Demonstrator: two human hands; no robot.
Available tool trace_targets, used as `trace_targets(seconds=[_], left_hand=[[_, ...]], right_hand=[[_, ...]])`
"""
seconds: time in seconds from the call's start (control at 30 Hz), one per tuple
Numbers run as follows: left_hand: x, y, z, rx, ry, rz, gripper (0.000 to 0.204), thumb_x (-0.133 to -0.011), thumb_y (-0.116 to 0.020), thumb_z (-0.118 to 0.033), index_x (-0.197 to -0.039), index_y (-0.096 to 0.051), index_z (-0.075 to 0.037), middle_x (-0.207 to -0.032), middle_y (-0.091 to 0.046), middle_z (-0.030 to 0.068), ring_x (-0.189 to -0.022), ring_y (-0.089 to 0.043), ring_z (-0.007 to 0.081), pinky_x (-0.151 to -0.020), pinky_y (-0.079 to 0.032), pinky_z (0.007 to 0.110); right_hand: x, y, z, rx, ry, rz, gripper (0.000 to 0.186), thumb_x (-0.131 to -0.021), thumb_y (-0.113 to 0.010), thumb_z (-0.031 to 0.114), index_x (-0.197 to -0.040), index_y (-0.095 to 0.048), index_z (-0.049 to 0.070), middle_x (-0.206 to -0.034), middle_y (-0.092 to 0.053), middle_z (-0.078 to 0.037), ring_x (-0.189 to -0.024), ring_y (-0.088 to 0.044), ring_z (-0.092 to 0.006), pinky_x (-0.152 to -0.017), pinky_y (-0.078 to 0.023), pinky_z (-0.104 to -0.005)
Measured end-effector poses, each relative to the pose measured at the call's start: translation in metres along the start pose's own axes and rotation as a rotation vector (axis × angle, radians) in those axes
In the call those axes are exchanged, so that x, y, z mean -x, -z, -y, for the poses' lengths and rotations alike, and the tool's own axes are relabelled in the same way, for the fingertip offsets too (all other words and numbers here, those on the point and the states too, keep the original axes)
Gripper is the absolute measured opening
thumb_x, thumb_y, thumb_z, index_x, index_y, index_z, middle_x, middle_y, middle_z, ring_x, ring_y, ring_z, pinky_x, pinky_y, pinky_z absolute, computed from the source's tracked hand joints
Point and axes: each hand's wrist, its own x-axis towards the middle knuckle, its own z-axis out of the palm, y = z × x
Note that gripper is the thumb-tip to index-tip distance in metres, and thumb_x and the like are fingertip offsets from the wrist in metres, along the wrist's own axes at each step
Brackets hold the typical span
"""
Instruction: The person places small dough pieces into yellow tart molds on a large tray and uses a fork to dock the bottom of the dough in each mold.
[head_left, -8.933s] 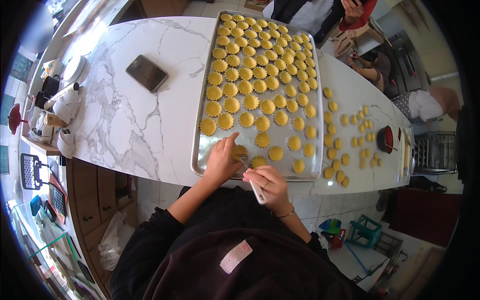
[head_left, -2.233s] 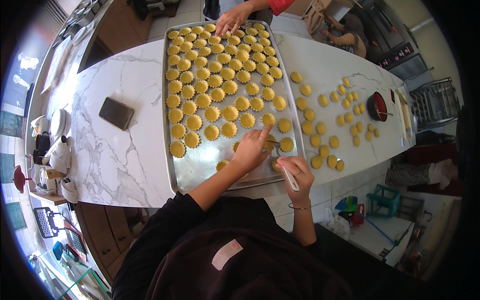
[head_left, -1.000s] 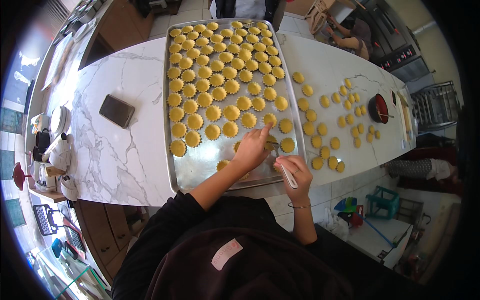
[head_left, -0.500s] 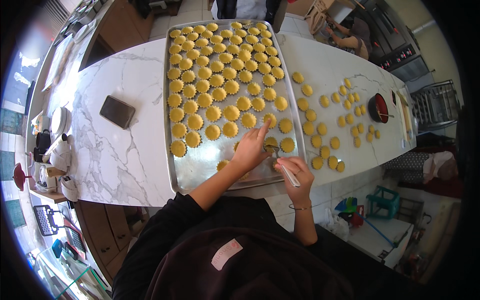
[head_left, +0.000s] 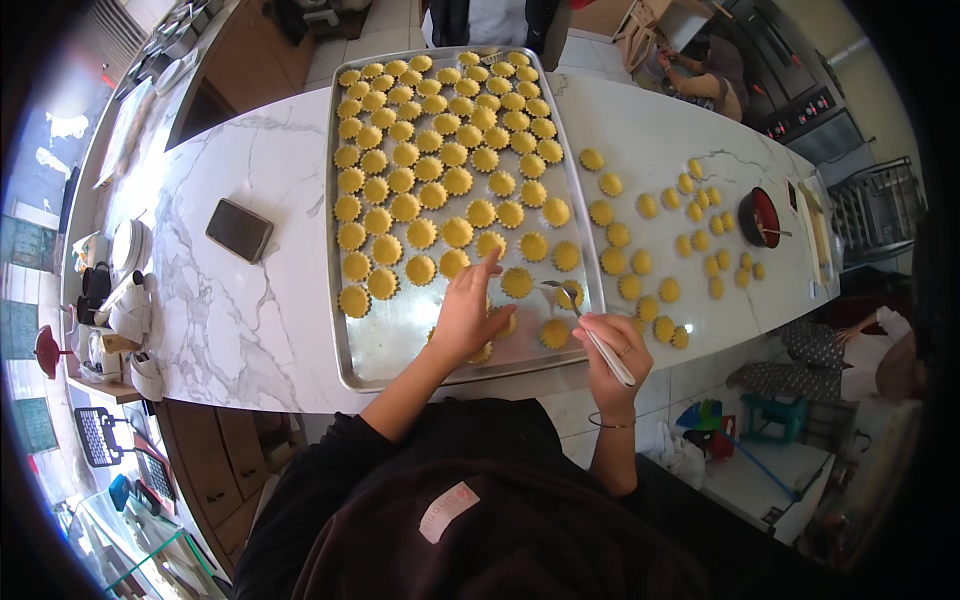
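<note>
Yellow fluted tart shells (head_left: 457, 232) cover most of a large metal baking tray (head_left: 385, 350). My left hand (head_left: 465, 312) is over the near part of the tray, fingers apart, its fingertips at the edge of one tart shell (head_left: 491, 244). It partly hides a few shells beneath it. My right hand (head_left: 612, 355) is closed around the pale handle of a fork (head_left: 600, 345). The fork's metal head hangs above or against a shell (head_left: 570, 294) near the tray's right edge; whether it touches I cannot tell. Another shell (head_left: 517, 282) lies between the two hands.
More tart shells (head_left: 642, 262) lie on the marble table (head_left: 290, 330) right of the tray. Beyond them stands a dark bowl with a red inside (head_left: 760, 215), a utensil in it. A dark rectangular phone-like object (head_left: 239, 230) lies at left. Other people (head_left: 715, 75) are farther off.
My left hand has shifted left, its fingers spreading more. My right hand has moved right, taking the fork away from the shell beside my left hand to one nearer the tray's edge.
</note>
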Motion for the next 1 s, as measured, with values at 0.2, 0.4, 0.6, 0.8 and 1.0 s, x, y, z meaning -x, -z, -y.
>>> trace_targets(seconds=[0.2,0.4,0.6,0.8,1.0], left_hand=[[0.027,0.016,0.014,0.016,0.053,-0.255,0.060,-0.077,-0.061,0.003,-0.133,-0.042,-0.004,-0.110,-0.063,0.0124,-0.100,-0.061,0.0258,-0.083,-0.049,0.036],[0.045,0.017,0.000,0.160,0.354,-0.233,0.054,-0.083,-0.046,0.004,-0.135,-0.037,0.002,-0.113,-0.060,0.0232,-0.105,-0.061,0.0332,-0.090,-0.049,0.040],[0.043,-0.008,-0.014,0.248,0.392,-0.233,0.058,-0.084,-0.045,0.005,-0.140,-0.030,0.000,-0.116,-0.059,0.0246,-0.108,-0.061,0.0327,-0.091,-0.050,0.038],[0.035,-0.017,-0.025,0.191,0.396,-0.245,0.053,-0.083,-0.051,0.001,-0.135,-0.039,-0.001,-0.114,-0.061,0.0212,-0.106,-0.060,0.0332,-0.088,-0.050,0.040],[-0.004,-0.020,-0.036,-0.122,0.195,-0.199,0.047,-0.080,-0.061,-0.007,-0.125,-0.049,0.000,-0.117,-0.057,0.0217,-0.108,-0.053,0.0389,-0.094,-0.044,0.043]], right_hand=[[-0.005,0.031,-0.010,-0.001,0.012,-0.046,0.023,-0.070,-0.076,-0.005,-0.092,-0.070,0.003,-0.085,-0.065,-0.010,-0.076,-0.063,-0.0218,-0.067,-0.051,-0.0293],[-0.013,0.047,-0.032,0.022,-0.073,-0.027,0.021,-0.071,-0.076,-0.002,-0.090,-0.070,0.004,-0.086,-0.065,-0.010,-0.076,-0.064,-0.0233,-0.067,-0.050,-0.0294],[-0.028,0.049,-0.043,-0.021,0.004,-0.006,0.022,-0.071,-0.076,-0.003,-0.090,-0.070,0.004,-0.086,-0.065,-0.010,-0.077,-0.064,-0.0231,-0.067,-0.051,-0.0299],[-0.026,0.055,-0.056,-0.092,-0.002,0.033,0.024,-0.070,-0.076,-0.006,-0.091,-0.069,0.004,-0.086,-0.065,-0.010,-0.077,-0.064,-0.0227,-0.065,-0.052,-0.0300],[-0.025,0.065,-0.068,-0.109,-0.007,0.062,0.025,-0.070,-0.075,-0.008,-0.091,-0.069,0.004,-0.086,-0.065,-0.011,-0.078,-0.064,-0.0221,-0.066,-0.053,-0.0296]])
